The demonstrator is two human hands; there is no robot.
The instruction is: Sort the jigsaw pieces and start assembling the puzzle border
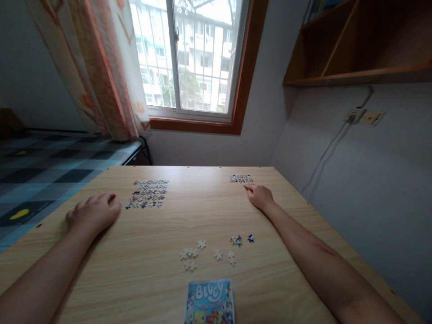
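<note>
Two bare hands on a light wood-grain worktop [189,216]. Left hand [94,212] lies palm down, fingers loosely curled, holding nothing, just left of the big cluster of puzzle pieces [148,194] laid out in rough rows, picture side up; too small to count.

Right hand [259,196] is stretched to the far right part of the worktop, fingertips pressed together on or at a single piece [247,185] at the near edge of the small cluster [240,178]; that piece is tiny, so a true pinch cannot be told for sure. The small cluster's pieces form a short block, count unreadable.

Loose pieces in the near middle: about seven blank-side-up pieces [193,255], pale, spread in a loose group, and about three picture-side-up pieces [240,239] just right of them.

One reference card [209,302] at the near edge, blue, reads "BLUEY" in big letters; the smaller line under it is not readable.

Room: one window [189,58] with a brown wooden frame, a building outside; one patterned curtain [101,67] on the left; a bed [43,166] with a checked cover left of the worktop; a wooden shelf [357,45] upper right; a wall socket [364,117] with a cable hanging down.
</note>
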